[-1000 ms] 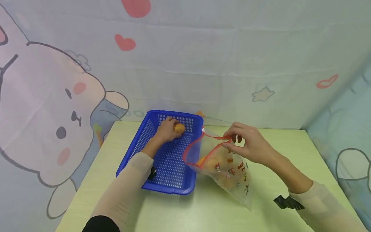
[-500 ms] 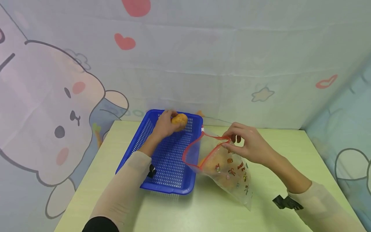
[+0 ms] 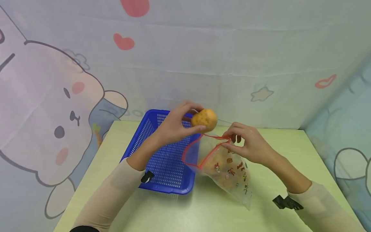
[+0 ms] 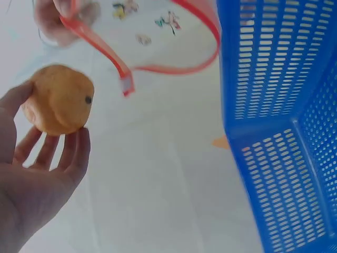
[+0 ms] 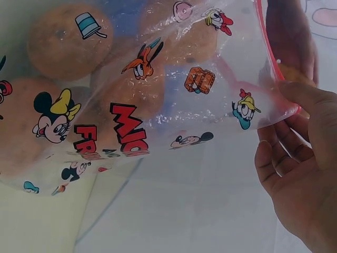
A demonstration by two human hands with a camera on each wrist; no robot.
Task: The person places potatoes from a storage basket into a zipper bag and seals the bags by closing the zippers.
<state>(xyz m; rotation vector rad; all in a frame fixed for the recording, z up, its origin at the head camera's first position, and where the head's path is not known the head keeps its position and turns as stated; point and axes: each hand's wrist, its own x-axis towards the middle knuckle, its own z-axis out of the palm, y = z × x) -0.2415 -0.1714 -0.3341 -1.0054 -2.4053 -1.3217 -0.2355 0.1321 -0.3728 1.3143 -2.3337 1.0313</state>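
A yellow-brown potato (image 3: pixel 204 120) is gripped by my left hand (image 3: pixel 176 126), raised over the right rim of the blue basket. In the left wrist view the thumb and fingers curl round the potato (image 4: pixel 59 100), beside the bag's red zip edge. My right hand (image 3: pixel 249 141) pinches the red rim of a clear zip bag (image 3: pixel 232 172) printed with cartoon figures, and the mouth gapes toward the basket. Through the film in the right wrist view, several round potatoes (image 5: pixel 71 42) show inside the bag. Part of the far rim is hidden behind the left hand and potato.
The blue perforated basket (image 3: pixel 165 185) stands on a pale green table (image 3: pixel 278 167), just left of the bag. No potato shows in the visible part of its floor. A printed cloth backdrop (image 3: pixel 185 48) rises right behind the table's far edge.
My left hand has lifted the potato up from inside the basket and carried it right, toward the bag's mouth. My right hand and the bag have stayed nearly still.
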